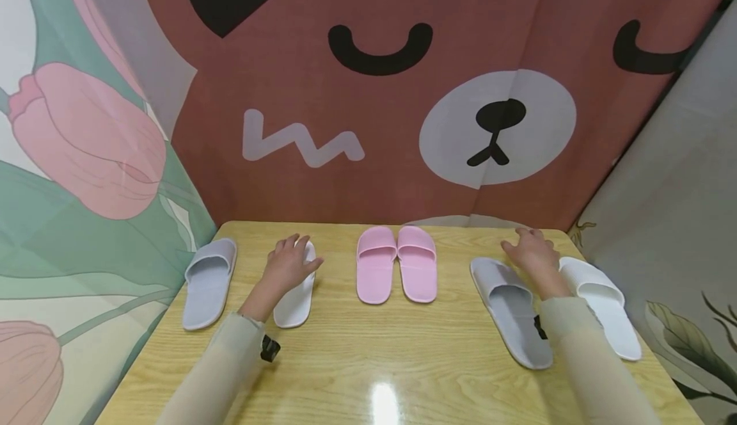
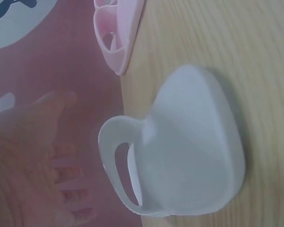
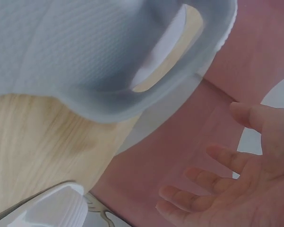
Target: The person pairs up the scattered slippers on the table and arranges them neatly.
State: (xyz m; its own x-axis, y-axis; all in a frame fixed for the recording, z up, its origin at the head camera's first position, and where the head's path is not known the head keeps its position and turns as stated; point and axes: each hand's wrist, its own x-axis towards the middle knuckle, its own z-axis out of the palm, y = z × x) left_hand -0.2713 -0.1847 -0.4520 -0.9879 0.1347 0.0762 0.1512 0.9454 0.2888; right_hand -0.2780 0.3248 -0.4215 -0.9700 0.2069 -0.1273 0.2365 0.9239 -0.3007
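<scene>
My left hand [image 1: 286, 264] hovers over the strap end of a white slipper [image 1: 295, 303], fingers spread and holding nothing. In the left wrist view a gap shows between that hand [image 2: 28, 161] and the white slipper [image 2: 189, 146]. On the right, my right hand [image 1: 532, 253] is above the table's far edge, between a grey slipper [image 1: 512, 322] and another white slipper [image 1: 610, 316]. Its loosely bent fingers grip nothing; the right wrist view shows the hand [image 3: 255, 175] apart from the grey slipper [image 3: 61, 52].
A pair of pink slippers [image 1: 375, 274] stands side by side at the middle of the wooden table [image 1: 322, 374]. Another grey slipper [image 1: 207, 287] lies at the far left. Printed cloth with a bear face [image 1: 397, 188] hangs behind the table, with more cloth on both sides.
</scene>
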